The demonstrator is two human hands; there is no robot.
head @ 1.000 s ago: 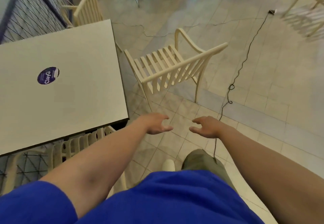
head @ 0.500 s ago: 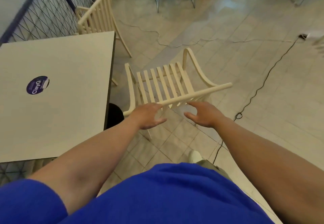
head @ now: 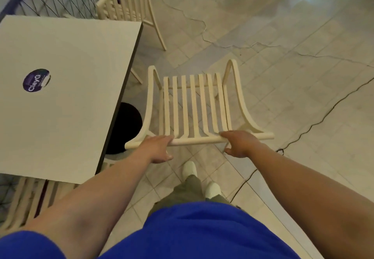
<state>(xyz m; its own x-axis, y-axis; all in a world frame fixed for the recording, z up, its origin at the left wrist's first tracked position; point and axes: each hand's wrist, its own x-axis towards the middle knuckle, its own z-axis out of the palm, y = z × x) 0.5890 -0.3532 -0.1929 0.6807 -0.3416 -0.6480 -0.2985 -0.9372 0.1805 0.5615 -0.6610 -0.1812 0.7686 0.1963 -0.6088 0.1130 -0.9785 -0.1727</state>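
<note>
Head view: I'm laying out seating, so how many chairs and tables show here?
White table: 1
Cream slatted chairs: 3, the held chair, the far chair and the tucked chair
Total: 4

Person in a blue shirt [head: 202, 230], olive trousers [head: 190, 190] and white shoes [head: 189, 168]
The shirt is plain, its short sleeve [head: 24, 246] ending above the elbow; the forearms [head: 105, 194], left hand [head: 157, 149] and right hand [head: 240, 144] are bare. The loose trousers reach down to plain, round-toed shoes.
</note>
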